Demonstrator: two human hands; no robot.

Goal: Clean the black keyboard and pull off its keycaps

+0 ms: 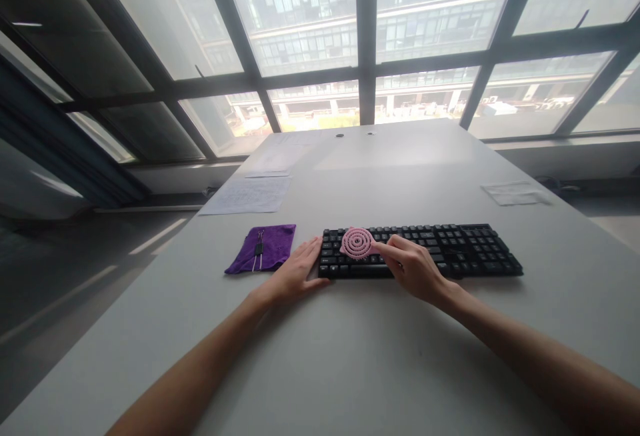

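A black keyboard (pixel 467 253) lies across the white table in front of me. My left hand (pixel 299 266) rests flat by its left end, fingers stretched along the edge and thumb spread near the front corner. My right hand (pixel 413 264) is closed on the handle of a pink hairbrush (pixel 357 243), its round head marked with concentric rings and small ear-like points. That head sits over the keys of the left part; bristles under it are hidden. Left of my left hand, a purple cloth (pixel 277 243) carries a black binder clip (pixel 259 249) with wire handles.
Sheets of paper (pixel 245 195) lie at the table's left edge, and a flat whitish packet (pixel 516 193) near its right edge. Two small round spots mark the far end of the white table (pixel 380 343). Large framed windows (pixel 367 43) rise behind it.
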